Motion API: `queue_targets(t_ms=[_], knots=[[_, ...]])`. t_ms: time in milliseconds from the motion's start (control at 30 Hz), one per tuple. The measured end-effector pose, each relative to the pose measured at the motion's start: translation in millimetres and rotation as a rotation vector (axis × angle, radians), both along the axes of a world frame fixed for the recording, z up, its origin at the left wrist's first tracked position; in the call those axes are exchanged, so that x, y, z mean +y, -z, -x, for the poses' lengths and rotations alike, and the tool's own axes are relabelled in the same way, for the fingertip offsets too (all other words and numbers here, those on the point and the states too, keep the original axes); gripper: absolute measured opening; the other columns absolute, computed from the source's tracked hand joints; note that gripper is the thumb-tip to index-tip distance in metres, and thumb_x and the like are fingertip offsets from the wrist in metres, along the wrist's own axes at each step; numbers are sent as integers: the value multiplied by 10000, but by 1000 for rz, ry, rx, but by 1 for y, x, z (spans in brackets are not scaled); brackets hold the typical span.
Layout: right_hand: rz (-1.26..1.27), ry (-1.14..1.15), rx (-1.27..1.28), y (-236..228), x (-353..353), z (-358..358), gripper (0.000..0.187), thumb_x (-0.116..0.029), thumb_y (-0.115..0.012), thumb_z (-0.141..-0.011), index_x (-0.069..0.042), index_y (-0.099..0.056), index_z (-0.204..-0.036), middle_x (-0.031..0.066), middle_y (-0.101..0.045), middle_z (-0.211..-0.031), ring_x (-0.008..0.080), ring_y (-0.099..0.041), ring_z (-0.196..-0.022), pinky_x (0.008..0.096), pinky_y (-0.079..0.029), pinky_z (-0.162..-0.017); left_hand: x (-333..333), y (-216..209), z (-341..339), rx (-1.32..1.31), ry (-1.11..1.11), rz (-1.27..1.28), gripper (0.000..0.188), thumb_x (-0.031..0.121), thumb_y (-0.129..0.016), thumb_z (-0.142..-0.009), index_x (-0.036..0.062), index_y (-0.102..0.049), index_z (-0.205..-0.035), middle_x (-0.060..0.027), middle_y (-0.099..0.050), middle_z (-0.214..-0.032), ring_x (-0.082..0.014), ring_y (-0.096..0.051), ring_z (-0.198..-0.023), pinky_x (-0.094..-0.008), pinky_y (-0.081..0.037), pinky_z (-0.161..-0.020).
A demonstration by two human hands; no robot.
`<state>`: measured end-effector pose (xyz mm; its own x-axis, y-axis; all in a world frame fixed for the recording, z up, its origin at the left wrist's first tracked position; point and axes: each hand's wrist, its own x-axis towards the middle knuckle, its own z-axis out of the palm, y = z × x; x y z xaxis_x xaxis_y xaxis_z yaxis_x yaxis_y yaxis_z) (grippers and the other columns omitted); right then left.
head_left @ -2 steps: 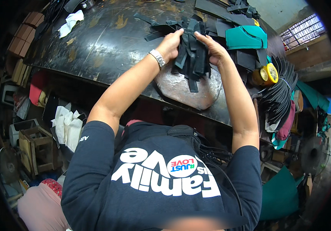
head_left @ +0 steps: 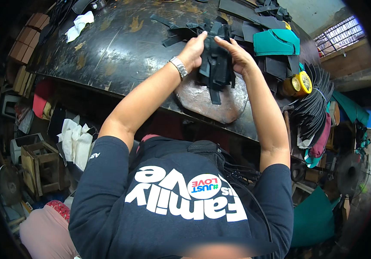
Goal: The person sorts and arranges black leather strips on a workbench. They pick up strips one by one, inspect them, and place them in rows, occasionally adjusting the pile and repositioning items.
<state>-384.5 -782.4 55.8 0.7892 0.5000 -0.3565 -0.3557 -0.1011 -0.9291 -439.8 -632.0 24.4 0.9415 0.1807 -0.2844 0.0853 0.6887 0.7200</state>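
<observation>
1. Workpiece location: The bundle of black strips (head_left: pixel 215 67) is positioned at the near side of the dark table (head_left: pixel 121 56), directly in front of the person. Its lower ends lie over the rounded slab (head_left: pixel 233 103); whether they touch it cannot be told.

2. Left hand (head_left: pixel 191 51): Grips the bundle's upper left edge. The thumb and forefinger area closes on the strips near the top; the remaining fingers are partly hidden, so their spread cannot be told.

3. Right hand (head_left: pixel 240 58): Grips the opposite edge. The thumb lies across the front face, pointing toward the left hand; the fingers curve around the outer side, their tips mostly out of sight.

4. Reason for the hold: Pressure from both sides probably stops the loose layers from slipping apart. The uneven lower ends, one strip hanging beyond the others, suggest that the layers are not fastened together.

5. Support: The slab sits at the table's near edge, presumably so that a firm surface lies within easy reach of both arms.

6. Surrounding stock: Loose black strips (head_left: pixel 181 33) fan out left of the bundle. Teal pieces (head_left: pixel 276 42) lie to the right, above dark sheets (head_left: pixel 276 67), apparently stacked by material.
</observation>
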Motion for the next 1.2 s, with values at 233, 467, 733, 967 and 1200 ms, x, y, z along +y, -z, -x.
queue_targets(t_ms=[233,467,733,967,1200], knots=[[169,52,-222,10,9,14,1306,-270,-963,-543,-21,-157,-1539,279,-496,-1361,333,-567,-1188,422,-501,-954,-34,-18,16,-62,-104,235,569,530,-467,-1003,12,-594,-1200,-133,-671,-1108,-273,-648,-1007,-438,-523,-929],[20,116,-38,20,-4,1,1230,-28,-884,-579,-10,-113,-1537,246,-619,-1181,297,-683,-958,408,-572,-831,22,1,21,8,270,-251,342,407,-622,-960,98,-669,-1099,-23,-686,-1083,-132,-602,-998,-341,-474,-884],[-1,-54,-28,7,-1,10,1261,-145,-913,-643,-37,-46,-1553,251,-620,-1199,299,-668,-1034,434,-556,-863,45,11,12,-59,135,-101,344,326,-640,-957,36,-655,-1141,-111,-667,-1179,-225,-646,-1031,-374,-533,-898],[-47,39,-7,5,20,24,1224,-143,-908,-641,-68,-95,-1553,281,-572,-1239,317,-670,-993,422,-576,-791,-4,0,15,-132,28,-104,956,445,-657,-919,-95,-125,-1502,-258,-302,-1522,-281,-327,-1393,-410,-321,-1130],[-83,-16,-74,12,5,25,1062,16,-845,-628,-58,-257,-1510,218,-631,-1113,271,-687,-907,403,-595,-748,24,9,20,-118,-14,-210,548,253,-702,-915,-60,-404,-1251,-189,-607,-1166,-247,-621,-1051,-381,-552,-858]])
